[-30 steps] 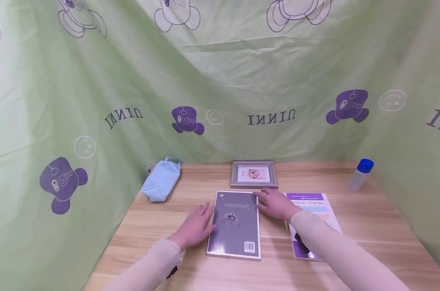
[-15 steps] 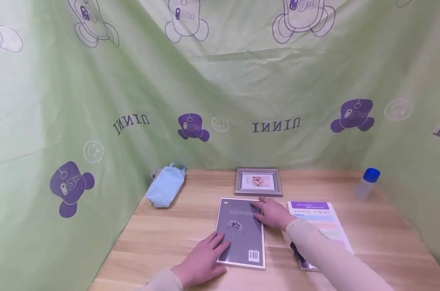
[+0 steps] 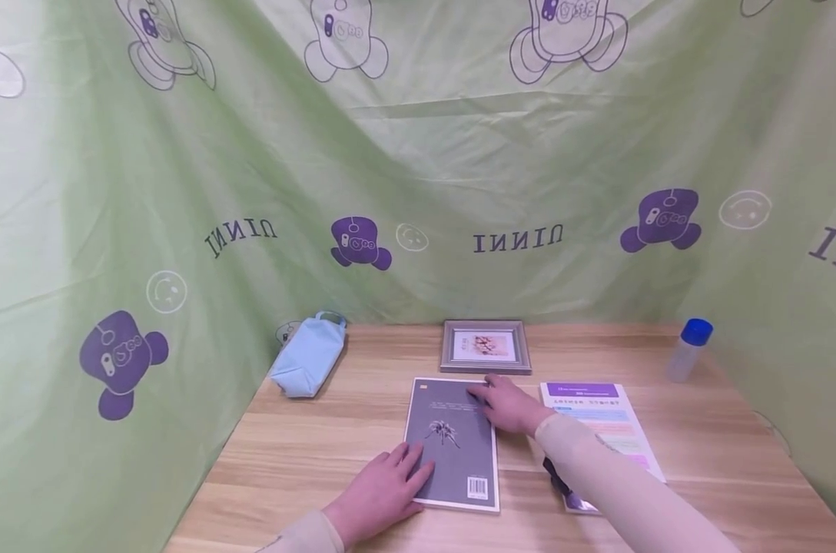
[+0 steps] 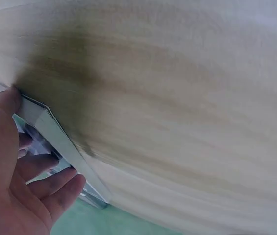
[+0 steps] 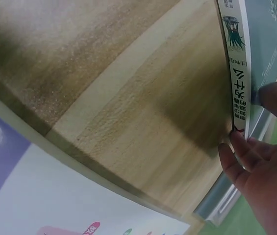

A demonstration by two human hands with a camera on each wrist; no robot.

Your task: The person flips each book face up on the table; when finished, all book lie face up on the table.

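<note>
A dark grey book (image 3: 452, 461) with a spider picture and a barcode lies flat in front of me. My left hand (image 3: 379, 491) rests spread fingers on its near left part, the thumb against the near edge. The left wrist view shows that thumb on the page block of the book (image 4: 64, 137). At the far right corner is my right hand (image 3: 511, 407). In the right wrist view, my right hand (image 5: 270, 161) pinches the corner, one digit on the cover and others at the spine's end. The undersides of the book's corners are hidden.
A silver picture frame (image 3: 486, 347) stands just beyond the book. Partly under my right forearm lies a white and purple book (image 3: 587, 403). A light blue pouch (image 3: 310, 357) is at the back left, a blue-capped bottle (image 3: 688, 353) at the back right. Green cloth (image 3: 418, 153) hangs behind the table.
My left hand has come from beside the book's left edge onto its near left corner. The right fingers have moved further onto the cover. The last half second shows little change.
</note>
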